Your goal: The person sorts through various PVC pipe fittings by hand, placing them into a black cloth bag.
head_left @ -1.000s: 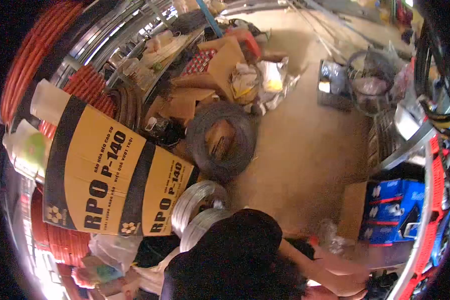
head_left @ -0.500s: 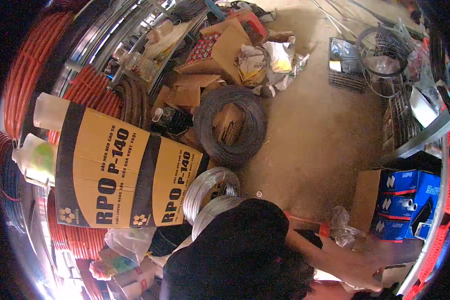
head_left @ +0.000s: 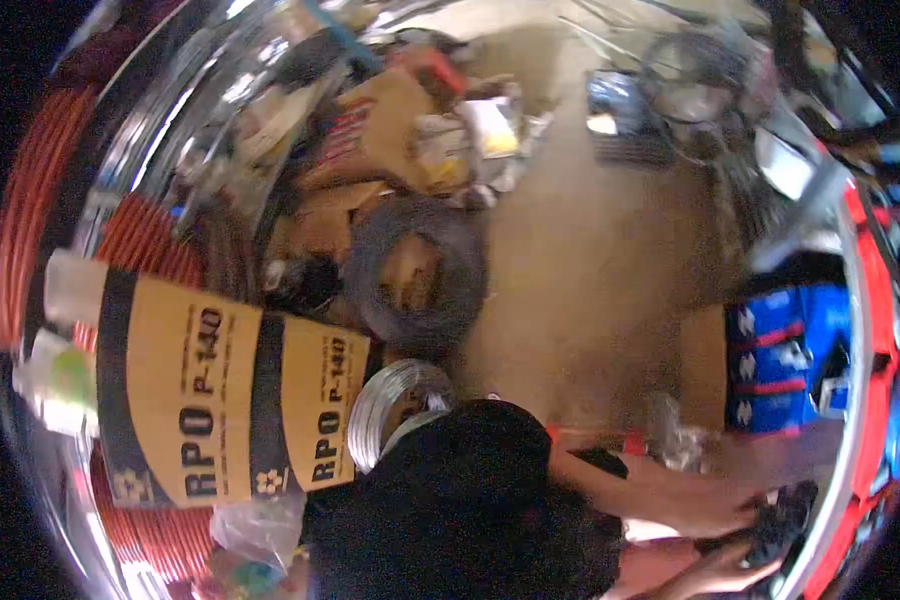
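Note:
A large black shape, apparently my sleeve (head_left: 460, 500), fills the lower middle of the head view. Out of it my left forearm runs to the right, with my left hand (head_left: 725, 512) beside a small dark item (head_left: 785, 520) at the lower right. The left fingers are smeared by motion. Below, my right hand (head_left: 730, 572) curls against the underside of the same dark item, whose kind is too blurred to name. A crumpled clear plastic bag (head_left: 675, 435) lies just above my left forearm.
A large RPO P-140 carton (head_left: 180, 390) stands left, beside silver wire coils (head_left: 395, 405) and a dark wire coil (head_left: 420, 270). Blue boxes (head_left: 775, 355) are stacked right, inside a red-edged shelf (head_left: 860, 340). A black crate (head_left: 630, 145) sits on the floor behind.
The view has swung, so most of the scene sits further left and the carton lower. My right hand now shows at the lower right, by the dark item.

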The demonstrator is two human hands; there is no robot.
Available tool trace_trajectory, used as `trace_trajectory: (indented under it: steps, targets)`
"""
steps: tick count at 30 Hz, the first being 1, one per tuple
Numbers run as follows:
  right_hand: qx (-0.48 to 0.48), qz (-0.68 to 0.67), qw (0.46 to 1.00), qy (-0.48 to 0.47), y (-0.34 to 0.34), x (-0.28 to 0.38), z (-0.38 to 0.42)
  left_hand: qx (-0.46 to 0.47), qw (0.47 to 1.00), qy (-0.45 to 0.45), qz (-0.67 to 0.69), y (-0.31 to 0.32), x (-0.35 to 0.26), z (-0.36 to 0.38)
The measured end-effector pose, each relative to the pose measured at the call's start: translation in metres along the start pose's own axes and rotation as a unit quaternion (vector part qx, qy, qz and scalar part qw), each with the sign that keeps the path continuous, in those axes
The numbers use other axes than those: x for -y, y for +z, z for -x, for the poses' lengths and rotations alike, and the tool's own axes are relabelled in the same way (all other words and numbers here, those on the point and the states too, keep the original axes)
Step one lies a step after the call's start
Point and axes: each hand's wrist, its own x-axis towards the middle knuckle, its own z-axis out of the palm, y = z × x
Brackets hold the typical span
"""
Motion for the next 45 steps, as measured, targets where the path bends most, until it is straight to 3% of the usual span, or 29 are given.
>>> trace_trajectory:
  steps: [1,3,4,5,6,7,8,11,13,14,15,16,18,19,21,22,23,25,26,27,29,33,34,35,37,38,42,44,45]
  targets:
    - [0.013,-0.005,0.998,0.054,-0.009,-0.044,0.016,0.029,0.999,-0.009,-0.015,0.000,0.002,-0.001]
    - [-0.031,0.040,0.999,-0.016,-0.022,-0.024,0.018,0.062,0.998,0.006,-0.020,0.012,0.021,-0.002]
    - [-0.033,-0.002,0.999,0.041,-0.024,-0.038,0.021,0.105,0.992,0.056,-0.037,0.006,0.006,-0.005]
    - [-0.041,-0.046,0.993,0.098,-0.028,-0.049,0.025,0.156,0.987,0.038,0.009,0.017,0.017,0.003]
    - [-0.051,-0.081,0.972,0.215,-0.035,-0.056,0.031,0.205,0.977,0.016,0.052,0.029,0.028,0.010]
    - [-0.069,-0.129,0.935,0.324,-0.041,-0.055,0.036,0.172,0.969,-0.034,0.172,0.046,0.044,0.020]
    - [-0.122,-0.133,0.921,0.346,-0.045,-0.055,0.045,0.185,0.920,-0.182,0.294,0.051,0.044,0.021]
    - [-0.228,-0.235,0.856,0.400,-0.056,-0.024,0.059,0.089,0.828,-0.277,0.480,0.045,0.029,0.017]
    - [-0.114,-0.194,0.933,0.282,-0.063,-0.005,0.053,0.079,0.824,-0.288,0.481,0.053,0.030,0.006]
    - [-0.061,-0.136,0.968,0.200,-0.067,0.004,0.046,0.146,0.788,-0.346,0.488,0.053,0.036,0.007]
    - [0.011,0.001,0.996,0.089,-0.069,0.007,0.027,0.179,0.804,-0.350,0.445,0.059,0.039,0.010]
    - [0.034,0.011,0.993,0.112,-0.063,0.011,0.023,0.205,0.856,-0.307,0.361,0.064,0.035,0.006]
    - [-0.012,-0.053,0.987,0.148,-0.064,0.001,0.024,0.217,0.974,-0.059,0.023,0.073,0.026,0.001]
    - [-0.011,-0.058,0.987,0.151,-0.067,-0.005,0.021,0.213,0.974,0.050,-0.057,0.078,0.025,-0.001]
    - [-0.056,-0.058,0.965,0.249,-0.066,-0.020,0.025,0.149,0.945,0.245,-0.154,0.088,0.031,-0.002]
    - [-0.017,-0.081,0.929,0.361,-0.066,-0.030,0.028,0.224,0.973,0.059,-0.006,0.080,0.046,0.001]
    - [-0.044,0.013,0.957,0.286,-0.061,-0.057,0.044,0.226,0.955,-0.140,0.133,0.072,0.060,0.003]
    - [-0.070,-0.146,0.890,0.427,-0.069,-0.059,0.047,0.163,0.922,-0.268,0.228,0.073,0.043,-0.006]
    - [-0.132,-0.206,0.880,0.407,-0.069,-0.059,0.051,0.118,0.902,-0.331,0.250,0.072,0.043,-0.011]
    - [-0.118,-0.177,0.915,0.343,-0.073,-0.055,0.053,0.117,0.932,-0.288,0.187,0.070,0.040,-0.017]
    - [-0.077,-0.161,0.956,0.234,-0.087,-0.038,0.046,0.134,0.923,-0.246,0.265,0.069,0.044,-0.022]
    - [-0.009,-0.131,0.991,0.014,-0.071,-0.019,0.038,0.180,0.872,-0.301,0.341,0.084,0.020,-0.006]
    - [-0.044,-0.158,0.986,0.035,-0.064,-0.017,0.037,0.086,0.769,-0.377,0.509,0.097,0.015,0.001]
    - [-0.079,-0.186,0.978,0.053,-0.057,-0.016,0.036,0.144,0.801,-0.324,0.482,0.093,0.023,0.004]
    - [-0.102,-0.188,0.971,0.106,-0.056,-0.014,0.034,0.170,0.893,-0.257,0.329,0.087,0.019,0.003]
    - [-0.093,-0.161,0.972,0.145,-0.060,-0.011,0.037,0.139,0.912,-0.255,0.289,0.088,0.025,0.007]
    - [-0.140,-0.119,0.960,0.210,-0.063,-0.015,0.033,0.196,0.977,-0.078,0.009,0.065,0.094,0.013]
    - [-0.142,-0.125,0.937,0.295,-0.070,-0.034,0.036,0.283,0.946,-0.149,0.056,0.059,0.072,0.011]
    - [-0.141,-0.134,0.920,0.339,-0.069,-0.057,0.046,0.291,0.910,-0.231,0.185,0.058,0.068,0.010]
